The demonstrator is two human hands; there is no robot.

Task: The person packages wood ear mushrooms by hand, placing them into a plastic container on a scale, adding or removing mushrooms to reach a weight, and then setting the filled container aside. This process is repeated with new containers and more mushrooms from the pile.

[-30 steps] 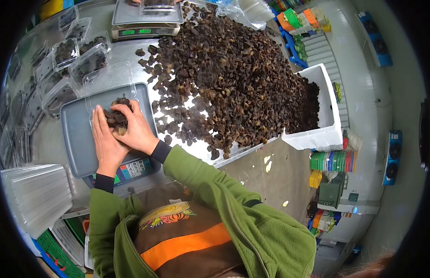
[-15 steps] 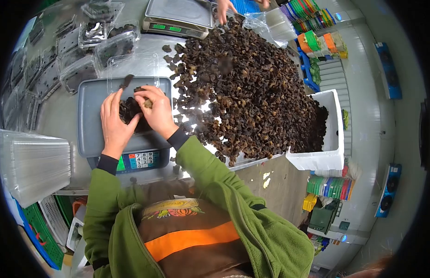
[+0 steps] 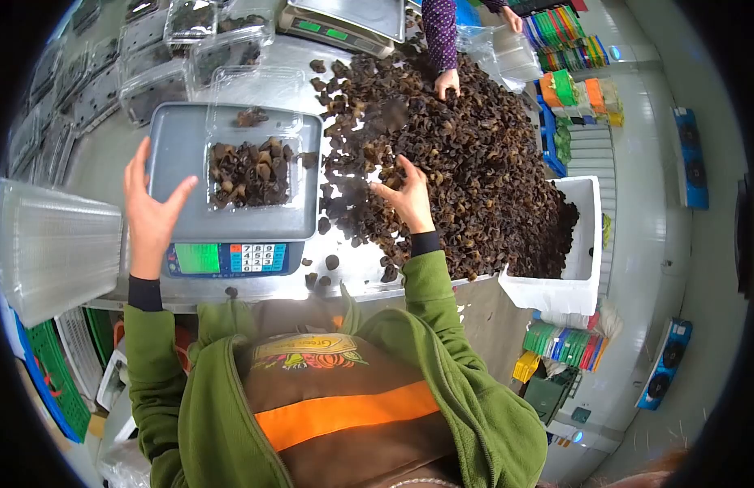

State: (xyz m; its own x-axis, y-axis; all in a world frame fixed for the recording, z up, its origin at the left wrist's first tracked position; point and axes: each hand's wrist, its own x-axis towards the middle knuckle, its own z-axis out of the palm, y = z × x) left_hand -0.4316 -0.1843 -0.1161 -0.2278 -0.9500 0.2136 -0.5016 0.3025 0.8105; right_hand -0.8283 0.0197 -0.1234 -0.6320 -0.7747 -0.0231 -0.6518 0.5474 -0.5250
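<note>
A clear plastic container [image 3: 292, 175] with dark brown mushroom-like pieces [image 3: 251, 172] lies open on the grey tray of a digital scale [image 3: 178, 191]. Its lid [image 3: 263, 81] is folded back, with one clump on it. My left hand [image 3: 156, 203] hovers by the tray's left edge, fingers spread and empty. To the right, my right hand [image 3: 408, 197] is over the near left part of a large heap of the same dark pieces [image 3: 474, 154], thumb and fingers apart with nothing between them. The scale's display [image 3: 198, 258] glows green.
Filled clear boxes [image 3: 156, 89] cover the upper left. A stack of empty containers [image 3: 60, 244] stands at the left edge. A second scale [image 3: 336, 32] is at the back. A co-worker's hand [image 3: 447, 83] touches the heap. A white foam box [image 3: 588, 244] sits right.
Both my hands have left the container and moved apart, the left one to the left, the right one over the heap. The co-worker's hand has come down onto the heap. The view has shifted slightly.
</note>
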